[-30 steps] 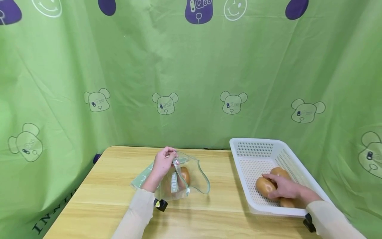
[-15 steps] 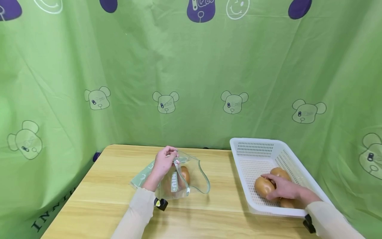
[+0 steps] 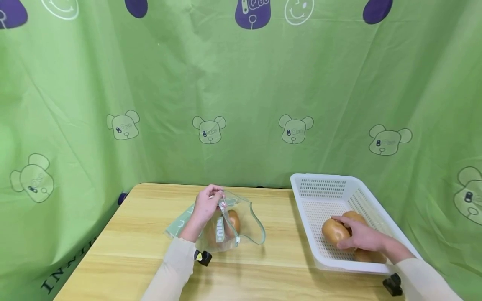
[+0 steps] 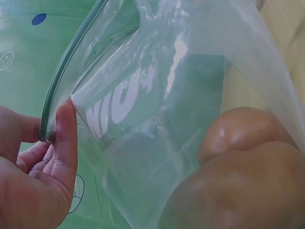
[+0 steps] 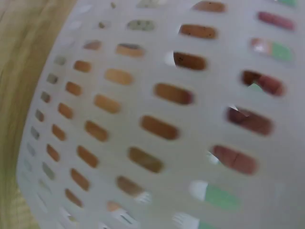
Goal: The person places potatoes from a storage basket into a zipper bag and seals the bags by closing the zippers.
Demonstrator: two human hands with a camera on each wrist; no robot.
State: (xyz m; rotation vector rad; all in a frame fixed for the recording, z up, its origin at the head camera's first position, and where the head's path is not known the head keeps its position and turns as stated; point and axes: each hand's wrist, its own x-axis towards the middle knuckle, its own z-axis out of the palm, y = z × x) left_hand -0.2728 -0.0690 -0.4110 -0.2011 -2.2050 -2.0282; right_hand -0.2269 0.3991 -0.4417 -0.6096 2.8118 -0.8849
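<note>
My left hand (image 3: 206, 205) pinches the green-edged rim of a clear zip bag (image 3: 246, 209), whose mouth gapes to the right. In the left wrist view, thumb and fingers hold that rim (image 4: 48, 119). Smooth brown potatoes (image 4: 248, 181) with small dark specks lie inside the bag. My right hand (image 3: 359, 236) reaches into a white plastic basket (image 3: 318, 253) and grips a potato (image 3: 334, 231) between thumb and fingers. Another potato (image 3: 354, 216) lies behind it, and one more (image 3: 369, 255) is partly hidden under the hand. In the right wrist view the slotted basket wall (image 5: 200, 143) blocks the hand's fingers.
A flat green printed sheet or bag (image 3: 175, 228) lies under the left forearm on the wooden table (image 3: 263, 276). The basket stands at the table's right side. A green printed curtain (image 3: 248, 159) hangs behind and around the table.
My right hand has turned slightly and its wrist has shifted a little to the right, with the gripped potato tilting slightly. The left hand and bag stay nearly still.
</note>
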